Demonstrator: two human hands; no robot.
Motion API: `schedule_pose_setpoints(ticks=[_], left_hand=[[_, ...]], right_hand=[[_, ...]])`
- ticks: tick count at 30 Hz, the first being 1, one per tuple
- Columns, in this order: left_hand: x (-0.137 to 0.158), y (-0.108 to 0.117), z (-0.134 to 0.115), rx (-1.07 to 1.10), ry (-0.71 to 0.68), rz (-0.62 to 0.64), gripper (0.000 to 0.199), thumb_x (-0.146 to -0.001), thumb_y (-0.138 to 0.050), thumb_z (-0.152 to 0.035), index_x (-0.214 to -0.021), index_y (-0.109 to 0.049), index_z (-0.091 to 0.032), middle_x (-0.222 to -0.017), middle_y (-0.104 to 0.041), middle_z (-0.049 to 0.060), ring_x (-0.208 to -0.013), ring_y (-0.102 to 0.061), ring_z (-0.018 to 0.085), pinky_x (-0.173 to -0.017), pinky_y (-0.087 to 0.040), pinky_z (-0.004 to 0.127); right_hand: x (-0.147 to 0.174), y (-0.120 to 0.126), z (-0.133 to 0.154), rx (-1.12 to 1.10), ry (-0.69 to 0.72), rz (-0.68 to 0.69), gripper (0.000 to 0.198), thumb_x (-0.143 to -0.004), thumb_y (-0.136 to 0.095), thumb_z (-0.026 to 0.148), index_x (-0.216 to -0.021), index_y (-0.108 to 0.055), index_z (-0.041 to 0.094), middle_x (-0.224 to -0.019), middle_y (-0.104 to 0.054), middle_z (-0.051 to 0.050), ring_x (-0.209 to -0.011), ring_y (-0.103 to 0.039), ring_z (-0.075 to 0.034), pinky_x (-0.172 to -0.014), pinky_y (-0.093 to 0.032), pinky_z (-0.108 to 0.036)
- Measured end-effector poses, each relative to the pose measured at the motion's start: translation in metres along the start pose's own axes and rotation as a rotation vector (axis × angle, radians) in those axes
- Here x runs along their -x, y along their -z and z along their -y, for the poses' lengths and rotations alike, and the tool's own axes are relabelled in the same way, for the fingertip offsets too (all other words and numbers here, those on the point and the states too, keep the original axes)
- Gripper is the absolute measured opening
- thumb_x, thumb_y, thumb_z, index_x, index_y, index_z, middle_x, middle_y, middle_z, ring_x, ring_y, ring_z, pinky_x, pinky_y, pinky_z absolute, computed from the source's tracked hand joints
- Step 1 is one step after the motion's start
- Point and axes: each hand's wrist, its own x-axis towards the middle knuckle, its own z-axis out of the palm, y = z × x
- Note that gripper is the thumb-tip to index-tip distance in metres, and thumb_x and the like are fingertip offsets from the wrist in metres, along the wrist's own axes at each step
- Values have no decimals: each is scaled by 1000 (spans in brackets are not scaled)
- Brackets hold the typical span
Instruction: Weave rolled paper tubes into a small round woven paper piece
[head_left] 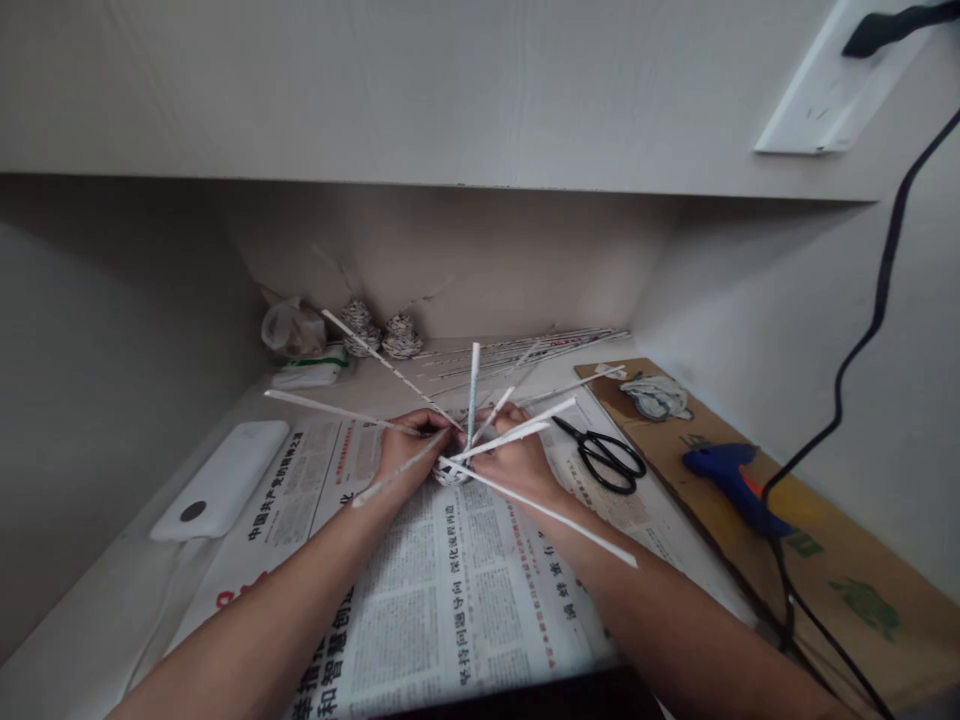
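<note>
Between my hands, just above the newspaper (pixel 420 600), is a small woven piece (pixel 452 472) made of rolled newspaper sticks. Several long paper sticks (pixel 474 390) fan out from it in all directions. My left hand (pixel 409 450) is closed around its left side, fingertips at the sticks. On the right side my right hand (pixel 514 450) grips it too, its fingers partly behind the sticks. Black-handled scissors (pixel 611 460) lie just right of my right hand. The exact spot where the fingertips pinch is hidden by the sticks.
A white power bank (pixel 221 480) lies left with a cable. Two woven paper pieces (pixel 401 338) and a plastic bag (pixel 292 328) stand at the back. Loose paper sticks (pixel 525 350) lie behind. Cardboard (pixel 817 590) at right holds a blue glue gun (pixel 739 485). A shelf (pixel 450 100) overhangs.
</note>
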Motion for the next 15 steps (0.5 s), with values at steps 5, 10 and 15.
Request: schedule_pose_setpoints(ticks=[5,10,15], left_hand=[[0,-1,0,-72,-38,2,14,-64,-78,-28,-70,-74,-16,-72,-75,6,-62,-65,16,-58,-49,24],[2,-3,-7,-112,-35,55,22,-64,-78,-26,-83,-77,-15,-70,-74,6,-59,-64,16,-56,-48,25],[4,-4,-7,-133,-39,60,16,-64,-76,-25,-77,-78,-15,-77,-77,8,-67,-68,20,-64,-52,29]], right_hand=[[-4,1,-2,-15,-3,54,3,-74,-70,23,-76,-69,21,-83,-68,-8,-87,-64,-25,-86,-50,-41],[-4,-12,-9,-289,-192,-4,16,-71,-66,17,-87,-69,20,-88,-68,-5,-79,-66,-20,-72,-52,-31],[-3,-22,-10,-587,-277,-7,12,-75,-62,23,-87,-64,21,-74,-68,1,-69,-65,-16,-65,-52,-26]])
